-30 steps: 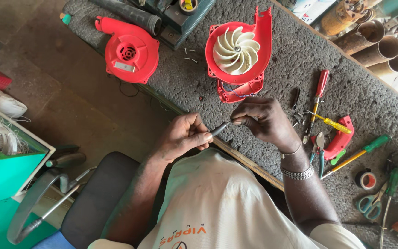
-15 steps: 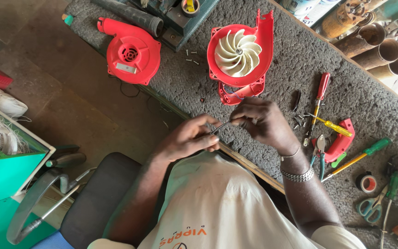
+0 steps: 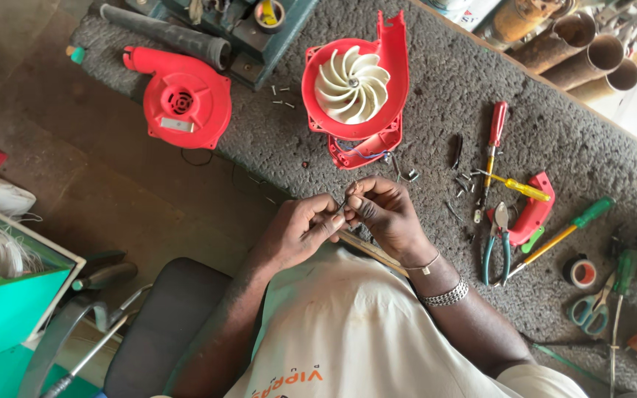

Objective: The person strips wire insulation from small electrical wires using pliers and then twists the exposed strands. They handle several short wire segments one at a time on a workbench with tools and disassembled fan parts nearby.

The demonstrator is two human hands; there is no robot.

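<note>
Above the lap, left hand [image 3: 300,228] and right hand [image 3: 385,214] pinch one small metal part [image 3: 345,202].

A single view is provided, taken from a camera worn on the head. The scene is viewed steeply downward, over the wearer's chest and forearms. The hands [image 3: 348,221] are framed near the centre, at close range. The grey surface [image 3: 436,96] is seen across the upper and right portions of the frame, running diagonally. The floor [image 3: 97,199] is shown at the left.
</note>
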